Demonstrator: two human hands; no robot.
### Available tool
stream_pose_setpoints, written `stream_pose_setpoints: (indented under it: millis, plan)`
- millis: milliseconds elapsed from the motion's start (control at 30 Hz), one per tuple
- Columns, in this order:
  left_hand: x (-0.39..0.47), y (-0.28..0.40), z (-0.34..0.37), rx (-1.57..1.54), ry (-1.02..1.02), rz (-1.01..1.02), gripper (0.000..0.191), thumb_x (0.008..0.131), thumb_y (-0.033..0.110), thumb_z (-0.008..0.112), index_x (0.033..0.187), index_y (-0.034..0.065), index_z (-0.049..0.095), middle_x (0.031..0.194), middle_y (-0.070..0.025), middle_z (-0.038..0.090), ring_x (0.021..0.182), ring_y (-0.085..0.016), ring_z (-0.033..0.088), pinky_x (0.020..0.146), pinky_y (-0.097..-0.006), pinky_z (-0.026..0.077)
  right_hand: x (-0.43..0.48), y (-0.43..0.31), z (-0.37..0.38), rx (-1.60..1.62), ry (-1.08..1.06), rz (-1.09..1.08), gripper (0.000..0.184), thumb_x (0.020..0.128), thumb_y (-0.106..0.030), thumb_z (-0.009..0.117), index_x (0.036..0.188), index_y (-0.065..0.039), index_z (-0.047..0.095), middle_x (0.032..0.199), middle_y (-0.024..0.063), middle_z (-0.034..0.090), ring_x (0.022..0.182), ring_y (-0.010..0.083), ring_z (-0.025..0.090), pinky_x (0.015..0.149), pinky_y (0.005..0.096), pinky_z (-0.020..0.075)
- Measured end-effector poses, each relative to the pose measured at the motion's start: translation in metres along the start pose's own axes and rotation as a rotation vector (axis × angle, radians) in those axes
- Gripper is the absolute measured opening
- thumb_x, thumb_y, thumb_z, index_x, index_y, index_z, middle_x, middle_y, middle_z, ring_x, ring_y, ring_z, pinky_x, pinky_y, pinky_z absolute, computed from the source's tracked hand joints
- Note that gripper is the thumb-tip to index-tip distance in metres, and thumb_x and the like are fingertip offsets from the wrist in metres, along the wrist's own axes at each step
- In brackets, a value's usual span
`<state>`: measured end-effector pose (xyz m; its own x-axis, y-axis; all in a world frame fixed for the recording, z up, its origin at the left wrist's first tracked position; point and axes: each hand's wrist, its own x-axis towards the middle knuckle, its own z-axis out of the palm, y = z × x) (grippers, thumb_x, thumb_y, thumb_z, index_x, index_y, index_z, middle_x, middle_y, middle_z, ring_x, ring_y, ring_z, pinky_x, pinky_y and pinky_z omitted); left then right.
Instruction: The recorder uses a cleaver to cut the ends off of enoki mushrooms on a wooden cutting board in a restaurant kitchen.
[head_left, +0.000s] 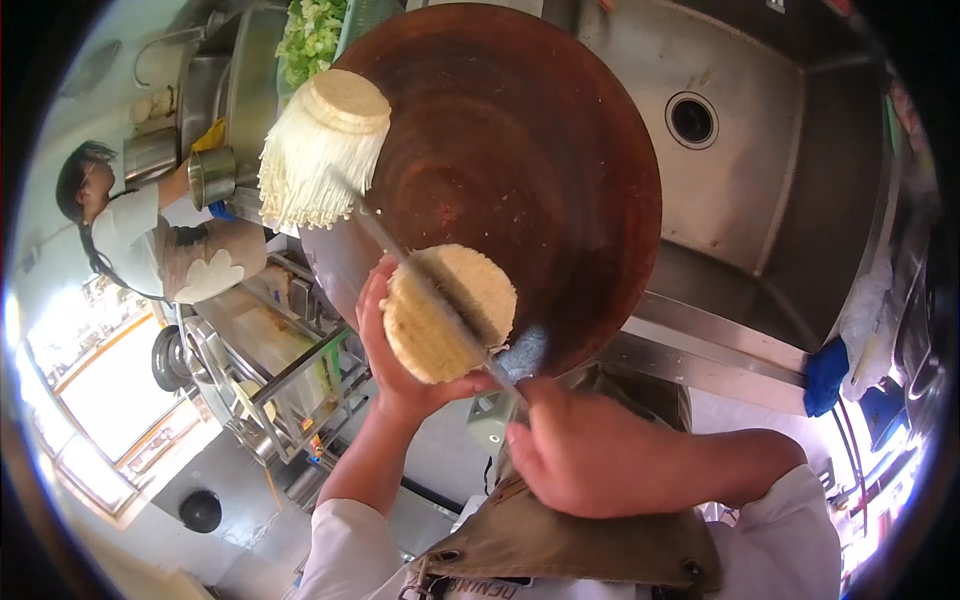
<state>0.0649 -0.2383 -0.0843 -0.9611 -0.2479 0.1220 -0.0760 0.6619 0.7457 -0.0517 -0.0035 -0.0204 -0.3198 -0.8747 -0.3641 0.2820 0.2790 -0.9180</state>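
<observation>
My left hand (405, 394) is wrapped around the side of an enoki mushroom bunch, its pale round root end (431, 341) facing up. My right hand (592, 446) grips a knife (442, 304), seen nearly edge-on. The blade lies across the middle of the root end with a dark shadow beside it; whether it has entered the root cannot be told. Beneath is a round wooden chopping block (517, 112). A second enoki bunch (326, 146), root end up and stems fanning downward, rests at the block's left edge, close to the blurred knife tip.
A steel sink (735, 202) with a drain adjoins the block on the right. Cut leafy greens (307, 45) sit in a green basket (364, 22) at the upper left. Another person (131, 232) handles a steel pot (211, 177) at the left, near a metal rack (300, 375).
</observation>
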Motion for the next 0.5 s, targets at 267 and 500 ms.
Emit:
stream_pose_setpoints:
  millis: [267,500]
  plan:
    - [0.017,0.006,-0.009,-0.065,-0.084,-0.011,0.133,0.048,0.065,0.088,0.141,-0.0091,0.028,0.136,-0.0221,0.047,0.127,-0.034,0.046,0.104,-0.0488,0.039,0.008,-0.012,0.011,-0.176,0.031,-0.072,0.023,0.087,-0.007,0.057,0.095,0.010,0.043,0.075,0.0271,0.058,0.062,0.0387,0.062,0.049,0.0419,0.0494]
    - [0.042,0.060,-0.044,0.186,-0.086,0.054,0.121,0.061,0.063,0.083,0.142,-0.0083,0.028,0.136,-0.0278,0.044,0.123,-0.044,0.045,0.103,-0.0517,0.038,-0.002,-0.027,-0.008,0.064,-0.029,-0.017,0.038,0.092,-0.009,0.053,0.120,0.012,0.039,0.074,0.0288,0.059,0.066,0.0456,0.061,0.058,0.0498,0.0470]
